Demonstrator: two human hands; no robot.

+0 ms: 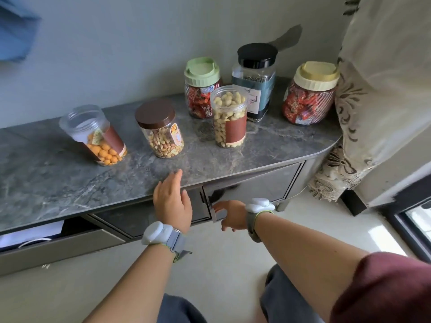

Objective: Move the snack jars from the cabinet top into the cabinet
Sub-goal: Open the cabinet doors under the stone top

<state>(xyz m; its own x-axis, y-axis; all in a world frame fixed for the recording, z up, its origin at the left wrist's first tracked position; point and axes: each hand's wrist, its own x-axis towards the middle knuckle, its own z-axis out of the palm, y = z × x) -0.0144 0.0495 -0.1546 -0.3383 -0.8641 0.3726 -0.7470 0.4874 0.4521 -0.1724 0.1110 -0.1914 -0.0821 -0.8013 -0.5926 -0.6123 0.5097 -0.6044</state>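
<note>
Several snack jars stand on the grey marble cabinet top (58, 178): a clear-lidded jar of orange balls (93, 134), a brown-lidded peanut jar (161, 128), a clear jar of pale nuts (229, 116), a green-lidded candy jar (201, 87), a black-lidded square jar (255, 81) and a yellow-lidded candy jar (310, 93). My left hand (172, 201) hovers flat over the top's front edge, fingers apart and holding nothing. My right hand (231, 215) is below the top with its fingers on the handle edge of the right cabinet door (254, 185); the grip is partly hidden.
A drawer (46, 241) stands pulled out at the lower left with white papers inside. A patterned cream curtain (373, 89) hangs at the right, touching the yellow-lidded jar. The wall runs close behind the jars. A dark window frame (410, 220) sits at the lower right, over pale floor.
</note>
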